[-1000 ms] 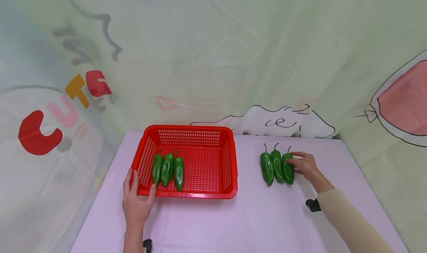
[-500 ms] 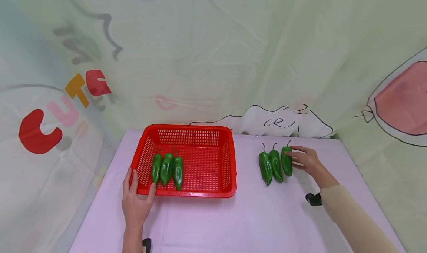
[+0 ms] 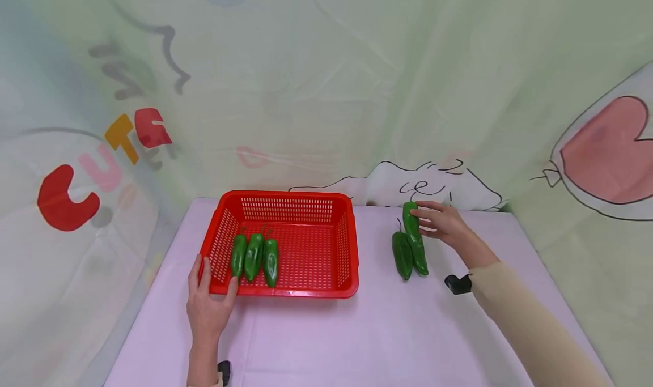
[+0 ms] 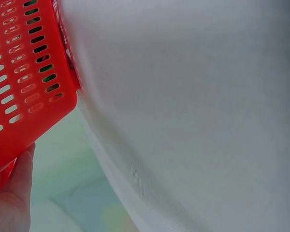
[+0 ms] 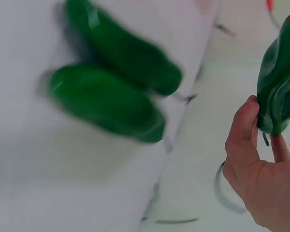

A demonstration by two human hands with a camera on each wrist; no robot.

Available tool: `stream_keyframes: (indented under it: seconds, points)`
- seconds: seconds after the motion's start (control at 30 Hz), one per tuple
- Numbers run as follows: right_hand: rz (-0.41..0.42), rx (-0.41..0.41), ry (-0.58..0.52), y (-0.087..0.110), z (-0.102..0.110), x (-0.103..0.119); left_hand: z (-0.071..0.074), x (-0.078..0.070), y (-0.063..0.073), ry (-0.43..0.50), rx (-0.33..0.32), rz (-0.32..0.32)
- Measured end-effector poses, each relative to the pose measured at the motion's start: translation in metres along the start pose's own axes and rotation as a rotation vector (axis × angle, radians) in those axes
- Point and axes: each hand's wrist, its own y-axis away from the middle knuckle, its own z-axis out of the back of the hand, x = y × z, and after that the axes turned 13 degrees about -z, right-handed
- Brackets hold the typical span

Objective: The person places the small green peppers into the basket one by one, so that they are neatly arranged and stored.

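Note:
With thumb and fingertips my right hand (image 3: 442, 224) pinches a green pepper (image 3: 410, 212) near its stem end. The right wrist view has this pepper (image 5: 280, 77) raised above the table. Two more green peppers lie side by side below it, the left one (image 3: 402, 256) and the right one (image 3: 420, 259), partly overlapped by the held pepper in the head view. At the near left corner of a red plastic basket (image 3: 311, 262), my left hand (image 3: 208, 310) grips the rim, fingers along the left side and thumb at the front. Three green peppers (image 3: 254, 256) lie at the basket's left.
A pale pink cloth covers the table (image 3: 306, 336). Behind it hangs a light printed curtain (image 3: 306, 92) with letters and drawings, which also closes off both sides. A black wrist strap piece (image 3: 457, 284) sits by the right cuff.
My right hand has lifted the rightmost pepper off the table and carried it left and away from me, over the other two. The left hand stays at the basket.

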Motion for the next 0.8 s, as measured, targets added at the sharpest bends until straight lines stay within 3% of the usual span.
stream_keyframes:
  seconds: [0.37,0.8]
  points:
    - [0.084,0.091,0.026,0.019,-0.078,0.046,-0.001,-0.001,0.0,-0.013,0.014,0.023]
    - [0.114,0.199,0.015,0.018,-0.159,0.066,-0.003,0.001,0.002,-0.024,0.003,0.012]
